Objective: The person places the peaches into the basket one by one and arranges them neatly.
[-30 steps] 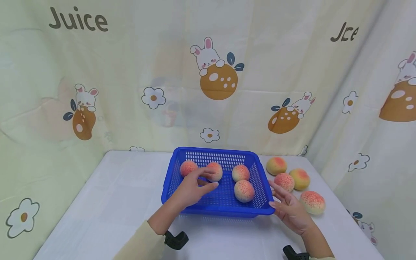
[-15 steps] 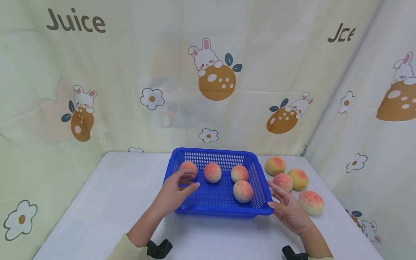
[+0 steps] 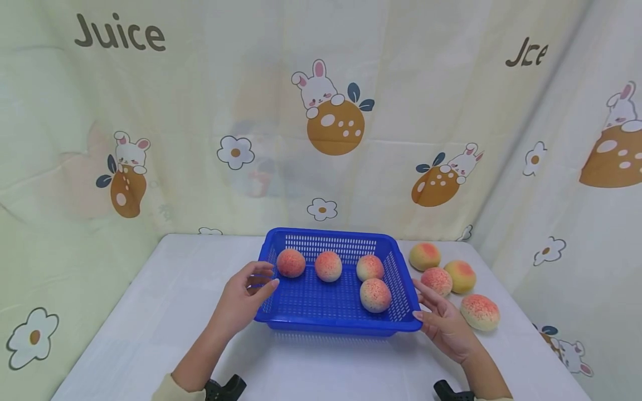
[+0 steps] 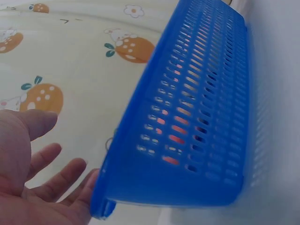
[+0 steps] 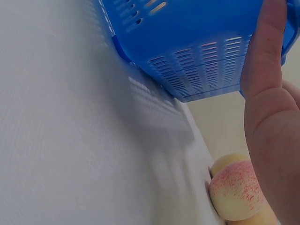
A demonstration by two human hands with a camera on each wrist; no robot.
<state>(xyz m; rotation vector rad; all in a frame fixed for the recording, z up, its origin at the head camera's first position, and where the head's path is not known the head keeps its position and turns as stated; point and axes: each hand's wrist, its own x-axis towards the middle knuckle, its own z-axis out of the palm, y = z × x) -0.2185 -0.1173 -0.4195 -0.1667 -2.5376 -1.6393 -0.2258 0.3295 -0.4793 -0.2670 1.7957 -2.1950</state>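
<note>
A blue plastic basket [image 3: 321, 324] sits on the white table, holding several red-speckled peaches, among them a redder peach [image 3: 291, 263] at the back left and a paler peach [image 3: 375, 295] near the right side. My left hand [image 3: 244, 295] is at the basket's left rim, thumb and fingers spread apart; the left wrist view has the fingertips right at the rim [image 4: 104, 187]. With nothing in its palm, it faces the basket. My right hand [image 3: 446, 323] holds the right rim near the front corner, and its thumb [image 5: 267, 56] lies along the basket in the right wrist view.
Right of the basket lie several more peaches: a yellow peach [image 3: 424, 256] at the back, another yellow peach [image 3: 460, 276], a speckled peach [image 3: 437, 281] and a larger speckled peach [image 3: 480, 312] nearest the front. A printed curtain [image 3: 200, 111] hangs behind the table [image 3: 165, 312].
My left hand has moved left from over the basket's inside to its left rim, uncovering the peaches at the back. The right hand has stayed at the right rim.
</note>
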